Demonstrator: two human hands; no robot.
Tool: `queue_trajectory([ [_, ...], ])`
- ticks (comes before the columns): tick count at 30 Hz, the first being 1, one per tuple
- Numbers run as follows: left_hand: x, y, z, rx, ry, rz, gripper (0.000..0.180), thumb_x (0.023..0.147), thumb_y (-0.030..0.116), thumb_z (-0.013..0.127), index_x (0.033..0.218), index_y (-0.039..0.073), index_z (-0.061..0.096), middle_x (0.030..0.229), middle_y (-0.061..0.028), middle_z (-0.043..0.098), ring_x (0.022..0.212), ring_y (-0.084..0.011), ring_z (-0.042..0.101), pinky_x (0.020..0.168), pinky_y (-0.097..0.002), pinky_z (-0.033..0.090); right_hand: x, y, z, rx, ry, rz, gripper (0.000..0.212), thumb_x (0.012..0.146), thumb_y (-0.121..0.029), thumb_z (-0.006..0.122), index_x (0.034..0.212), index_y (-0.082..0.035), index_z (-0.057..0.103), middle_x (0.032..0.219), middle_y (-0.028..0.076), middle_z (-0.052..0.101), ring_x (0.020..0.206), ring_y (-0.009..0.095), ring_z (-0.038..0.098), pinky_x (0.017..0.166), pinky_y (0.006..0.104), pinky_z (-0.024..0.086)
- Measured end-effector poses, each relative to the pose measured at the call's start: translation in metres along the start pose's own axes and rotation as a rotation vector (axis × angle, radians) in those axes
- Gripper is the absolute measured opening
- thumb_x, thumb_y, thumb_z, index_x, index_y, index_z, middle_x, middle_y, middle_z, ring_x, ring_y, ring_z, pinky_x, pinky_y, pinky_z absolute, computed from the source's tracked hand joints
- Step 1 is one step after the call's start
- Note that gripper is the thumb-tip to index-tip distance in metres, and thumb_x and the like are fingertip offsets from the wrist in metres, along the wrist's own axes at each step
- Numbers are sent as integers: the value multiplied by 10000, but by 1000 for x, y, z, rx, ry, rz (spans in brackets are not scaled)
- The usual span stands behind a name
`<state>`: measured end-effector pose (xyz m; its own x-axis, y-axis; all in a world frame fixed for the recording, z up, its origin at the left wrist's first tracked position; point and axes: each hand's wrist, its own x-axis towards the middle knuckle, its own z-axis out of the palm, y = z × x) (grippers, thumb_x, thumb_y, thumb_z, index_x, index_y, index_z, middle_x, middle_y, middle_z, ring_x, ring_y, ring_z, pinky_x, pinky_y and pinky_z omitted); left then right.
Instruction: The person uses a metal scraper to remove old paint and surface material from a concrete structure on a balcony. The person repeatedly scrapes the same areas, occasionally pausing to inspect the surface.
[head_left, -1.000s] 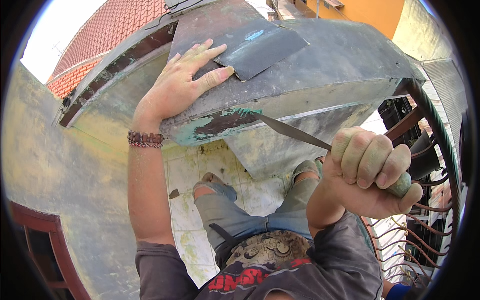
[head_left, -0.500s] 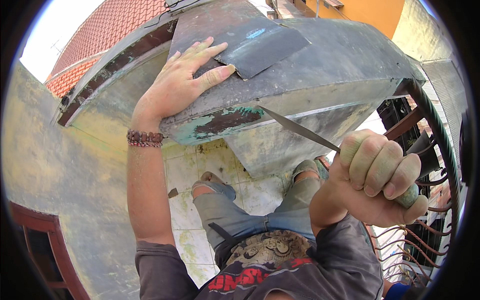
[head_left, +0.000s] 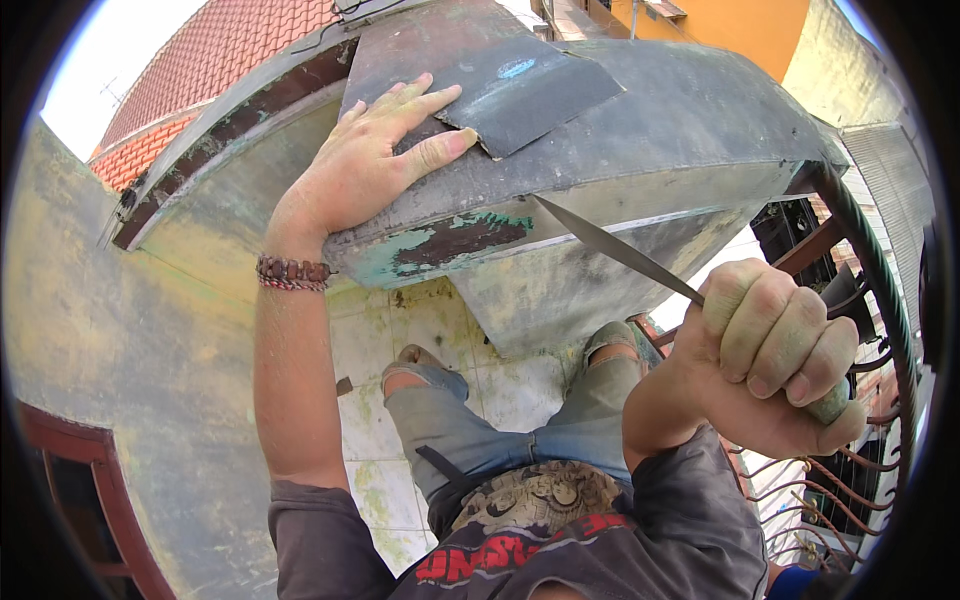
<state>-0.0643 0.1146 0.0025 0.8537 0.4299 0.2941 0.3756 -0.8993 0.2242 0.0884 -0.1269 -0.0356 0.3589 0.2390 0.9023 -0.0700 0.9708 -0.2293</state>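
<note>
My right hand (head_left: 770, 350) is closed in a fist around the handle of a scraper (head_left: 620, 248), whose thin grey metal blade slants up to the left. The blade's tip reaches the front edge of a grey painted ledge (head_left: 700, 110), just right of a patch of flaking paint (head_left: 460, 245), dark brown with green rims. Fingers spread, my left hand (head_left: 385, 150) lies flat on top of the ledge. Its thumb and fingertips are beside a dark flat sheet (head_left: 530, 95) with a torn edge and a light blue smear. Pale dust covers my right fingers.
A worn, mottled wall (head_left: 120, 310) stands on the left with a red-brown framed window (head_left: 100, 440). A twisted metal railing (head_left: 860, 230) curves along the right. Below are white stained floor tiles (head_left: 365, 430) with a small dark chip (head_left: 344, 386) on them.
My right hand has moved a little to the right and the scraper has gone with it, its tip sliding right along the ledge's edge. My left hand stays on the ledge.
</note>
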Motion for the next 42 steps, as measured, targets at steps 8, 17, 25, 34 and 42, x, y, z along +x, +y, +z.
queue_trajectory([
  [8, 1, -4, 1, -2, 6, -6, 685, 908, 640, 483, 1431, 197, 470, 1537, -143, 341, 1452, -283, 250, 1195, -458, 131, 3, -2, -5, -27, -74, 10, 399, 937, -511, 483, 744, -161, 490, 582, -38, 473, 444, 74, 398, 423, 235, 300],
  [17, -3, -3, 1, -7, 8, -7, 678, 909, 632, 488, 1429, 197, 473, 1528, -154, 352, 1451, -284, 252, 1193, -461, 138, -5, 13, 4, -4, -39, 63, 423, 934, -528, 467, 742, -152, 488, 551, -38, 452, 418, 77, 373, 410, 233, 289],
  [25, -2, -3, 1, 1, 27, -4, 667, 911, 623, 492, 1420, 192, 485, 1516, -161, 372, 1444, -286, 268, 1192, -468, 138, 2, 1, 2, -72, -69, 42, 333, 897, -448, 465, 732, -159, 486, 552, -39, 459, 403, 75, 383, 401, 229, 281],
  [34, -2, -5, 1, -1, 34, 8, 650, 918, 607, 498, 1416, 190, 490, 1519, -165, 364, 1446, -283, 266, 1192, -459, 139, 2, -15, -5, -102, -110, 38, 345, 894, -455, 468, 721, -157, 489, 553, -34, 465, 394, 75, 389, 393, 236, 284],
  [42, -2, -3, 1, -19, 26, 3, 657, 914, 609, 504, 1418, 189, 489, 1521, -160, 363, 1446, -282, 266, 1192, -459, 138, 3, -16, -8, -98, -121, 36, 281, 844, -398, 491, 697, -159, 508, 539, -47, 488, 394, 64, 402, 390, 223, 271],
])
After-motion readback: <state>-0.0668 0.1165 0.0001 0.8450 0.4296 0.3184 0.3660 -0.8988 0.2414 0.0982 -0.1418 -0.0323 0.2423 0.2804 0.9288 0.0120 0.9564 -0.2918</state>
